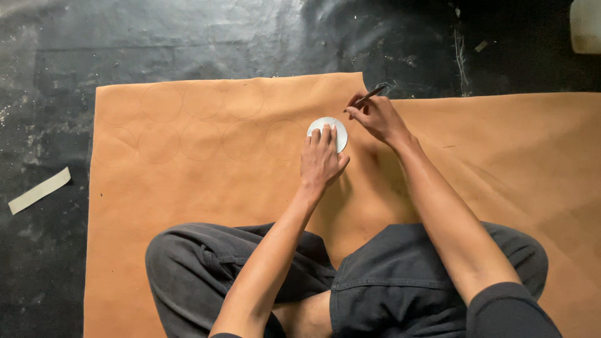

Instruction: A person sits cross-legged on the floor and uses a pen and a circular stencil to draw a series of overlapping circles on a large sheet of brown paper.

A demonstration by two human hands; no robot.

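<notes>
Hands work together at the far edge of a tan sheet (pixel 219 206) spread flat on the dark floor (pixel 188 37). The left hand (pixel 320 159) lies palm down with fingers extended and close together, pressing a round white disc (pixel 330 128) against the sheet so that the disc cannot shift; it grips nothing, it only bears down. The right hand (pixel 375 116) is closed in a writing pinch around a thin dark pen (pixel 369 95), the tip angled down toward the upper right rim of the disc, where an outline would follow its edge. The disc sits near the sheet's far border, just right of two rows of faint traced circles (pixel 200 122) of similar size, packed side by side, which suggests economical use of the material. The person sits cross-legged in dark trousers (pixel 388 281) on the near part of the sheet, which weighs it down and brings the working area within reach of both arms. A pale strip (pixel 39 189) lies apart on the floor at left.
</notes>
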